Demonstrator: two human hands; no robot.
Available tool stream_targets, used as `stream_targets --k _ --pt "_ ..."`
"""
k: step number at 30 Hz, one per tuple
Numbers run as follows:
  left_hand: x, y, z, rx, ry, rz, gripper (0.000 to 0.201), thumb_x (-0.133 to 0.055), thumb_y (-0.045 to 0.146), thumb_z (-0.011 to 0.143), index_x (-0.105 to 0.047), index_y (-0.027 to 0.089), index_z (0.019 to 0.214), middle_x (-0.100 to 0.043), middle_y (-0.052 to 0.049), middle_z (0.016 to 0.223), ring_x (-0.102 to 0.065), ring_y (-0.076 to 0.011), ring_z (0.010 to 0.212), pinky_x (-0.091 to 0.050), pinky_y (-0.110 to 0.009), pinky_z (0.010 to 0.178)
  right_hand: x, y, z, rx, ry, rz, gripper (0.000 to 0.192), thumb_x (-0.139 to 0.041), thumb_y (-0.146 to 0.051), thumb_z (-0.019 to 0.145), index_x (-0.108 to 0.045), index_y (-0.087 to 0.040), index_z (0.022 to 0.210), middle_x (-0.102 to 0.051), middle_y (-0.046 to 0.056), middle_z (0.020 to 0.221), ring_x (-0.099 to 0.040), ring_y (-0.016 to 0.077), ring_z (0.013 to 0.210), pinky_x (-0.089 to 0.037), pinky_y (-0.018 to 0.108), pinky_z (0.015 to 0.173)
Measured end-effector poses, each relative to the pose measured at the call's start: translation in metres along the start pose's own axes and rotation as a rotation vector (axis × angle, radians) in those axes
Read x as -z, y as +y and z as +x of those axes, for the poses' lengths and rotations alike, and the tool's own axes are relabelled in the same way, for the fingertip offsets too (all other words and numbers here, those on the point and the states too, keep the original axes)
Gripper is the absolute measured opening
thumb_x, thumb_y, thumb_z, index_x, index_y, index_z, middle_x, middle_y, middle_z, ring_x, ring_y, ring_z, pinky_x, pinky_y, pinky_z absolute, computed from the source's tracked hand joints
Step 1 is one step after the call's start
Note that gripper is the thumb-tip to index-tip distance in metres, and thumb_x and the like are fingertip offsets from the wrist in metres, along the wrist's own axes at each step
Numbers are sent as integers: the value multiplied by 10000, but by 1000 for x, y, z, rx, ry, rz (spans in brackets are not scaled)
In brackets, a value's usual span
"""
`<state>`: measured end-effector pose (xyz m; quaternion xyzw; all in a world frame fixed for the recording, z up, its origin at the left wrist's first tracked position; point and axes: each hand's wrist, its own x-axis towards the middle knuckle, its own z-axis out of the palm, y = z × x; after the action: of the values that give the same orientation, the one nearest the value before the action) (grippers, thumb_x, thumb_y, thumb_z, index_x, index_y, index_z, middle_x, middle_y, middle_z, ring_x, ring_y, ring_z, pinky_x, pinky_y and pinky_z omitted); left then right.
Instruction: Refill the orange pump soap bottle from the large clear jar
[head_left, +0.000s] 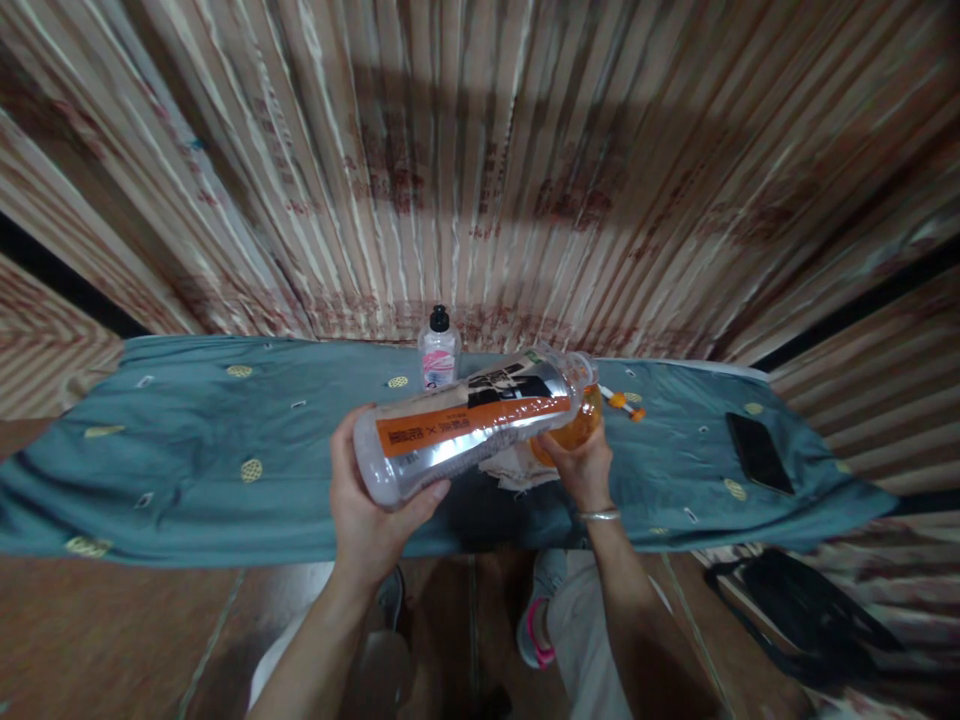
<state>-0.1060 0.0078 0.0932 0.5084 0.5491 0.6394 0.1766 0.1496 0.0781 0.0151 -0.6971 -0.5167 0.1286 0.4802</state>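
A long table covered with a teal cloth lies beyond and under the fingers of both hands, so the work happens over a soft surface that would catch spills.

The large plastic bottle with a silver and orange label is held almost on its side. The left hand wraps its fingers around the bottom end, thumb on the near side, gripping it firmly so the heavy base is carried. The mouth end points to the right, down to the fingers of the other hand.

The right hand closes around a round orange container, keeping it just below the bottle's mouth; it seems to be placed so to receive liquid, though the view is blurred and I cannot tell if anything flows.

A dark phone rests well to the right of the right fingers. A small clear bottle with a black cap stands upright beyond the fingers. A little orange and white piece lies just past the right fingertips.
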Motion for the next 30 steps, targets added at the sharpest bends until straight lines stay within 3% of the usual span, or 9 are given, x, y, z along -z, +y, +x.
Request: stream_targets --k 8,13,23,30 --pt "0 0 -1 33 -55 -76 919 -883 505 543 -463 183 1295 -591 -97 1202 -631 -269 1087 -520 -405 963 2 -4 0 -22 5 -21 835 -737 -687 570 -572 -140 1179 -734 189 1079 -717 334 957 -563 403 782" --pt "0 2 -1 -36 -49 -63 866 -878 496 571 -481 188 1277 -591 -83 1185 -639 -246 1055 -540 -377 937 2 -1 1 -71 15 -66 820 -757 -671 536 -574 -142 1135 -723 209 1083 -707 355 983 -557 411 786" --pt "0 -6 -2 -124 -50 -58 844 -870 488 614 -480 195 1303 -584 -84 1207 -633 -239 1083 -533 -365 963 1 3 1 -31 30 -57 851 -774 -639 544 -569 -119 1185 -727 208 1088 -708 351 984 -554 436 817" --pt "0 -4 -2 -102 -46 -46 852 -865 512 602 -484 189 1292 -594 -86 1190 -638 -242 1067 -536 -378 954 1 3 1 -10 27 -22 823 -774 -647 560 -574 -134 1171 -739 188 1067 -722 328 938 -564 414 790"
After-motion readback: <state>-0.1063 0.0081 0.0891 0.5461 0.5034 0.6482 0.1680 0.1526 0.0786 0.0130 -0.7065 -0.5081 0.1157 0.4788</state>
